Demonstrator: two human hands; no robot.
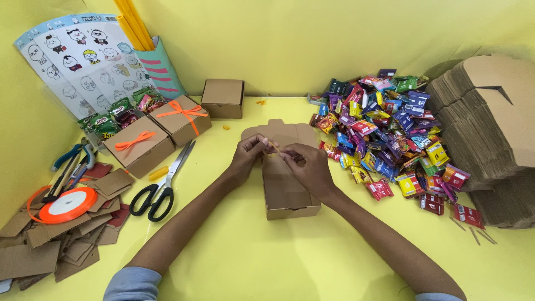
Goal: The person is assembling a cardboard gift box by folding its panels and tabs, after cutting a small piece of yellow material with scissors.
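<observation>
Both arms reach in from six o'clock; the left hand [246, 158] and right hand [307, 165] pinch a small yellow strip [273, 146] over the open cardboard box [287, 195] at centre, contents hidden.

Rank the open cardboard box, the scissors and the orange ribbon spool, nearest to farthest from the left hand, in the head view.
From the left hand:
1. Open cardboard box, directly beneath the hands.
2. Scissors, to the left.
3. Orange ribbon spool, far left edge.
</observation>
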